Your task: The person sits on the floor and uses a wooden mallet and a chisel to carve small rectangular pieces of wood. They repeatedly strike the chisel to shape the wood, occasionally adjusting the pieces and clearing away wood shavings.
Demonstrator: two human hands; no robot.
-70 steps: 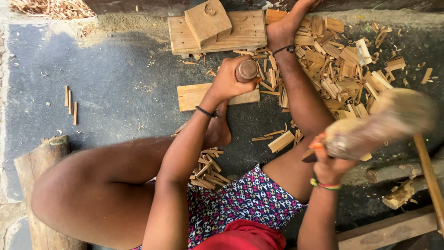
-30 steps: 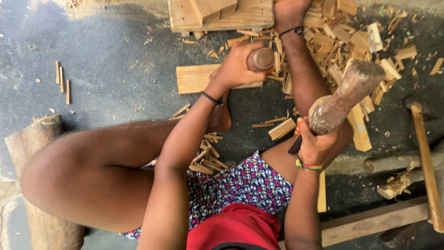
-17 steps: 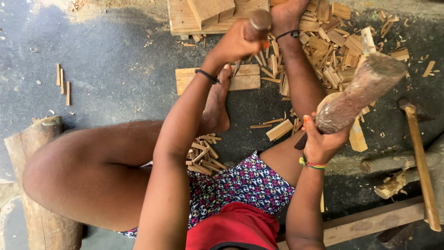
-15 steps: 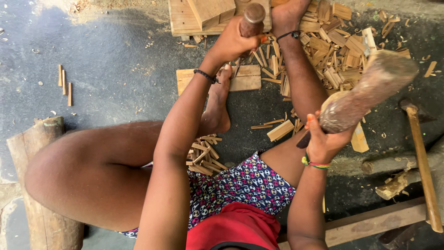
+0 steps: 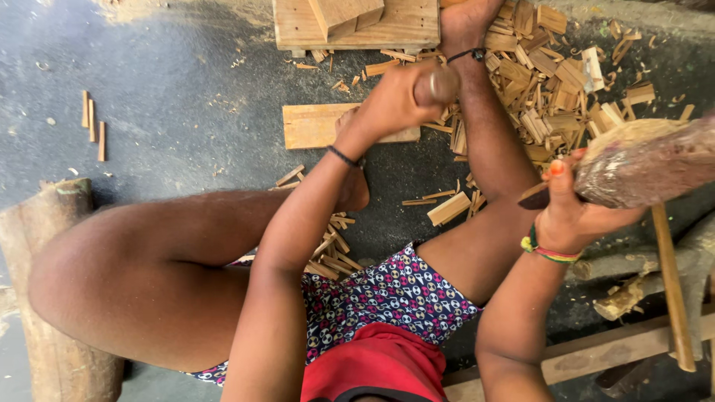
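Note:
My left hand (image 5: pixel 391 104) is closed around a round wooden tool handle (image 5: pixel 445 85), held upright over the right end of a flat wooden plank (image 5: pixel 313 125) on the dark ground. My right hand (image 5: pixel 570 212) grips a thick, worn wooden mallet (image 5: pixel 644 160), raised at the right and blurred. The tool's tip is hidden behind my left hand. My legs are bent on either side of the plank, one foot (image 5: pixel 465 18) resting by a wooden block (image 5: pixel 350 22) at the top.
A pile of several wood offcuts (image 5: pixel 551 82) lies at the upper right. More chips (image 5: pixel 328 253) lie between my legs. A log (image 5: pixel 52 298) lies at the left, small sticks (image 5: pixel 93 123) beyond it. A long-handled hammer (image 5: pixel 670 283) and timber lie at the right.
The mallet in my right hand has swung up and out to the right, closer to the camera. My left hand has kept the tool near the plank's right end.

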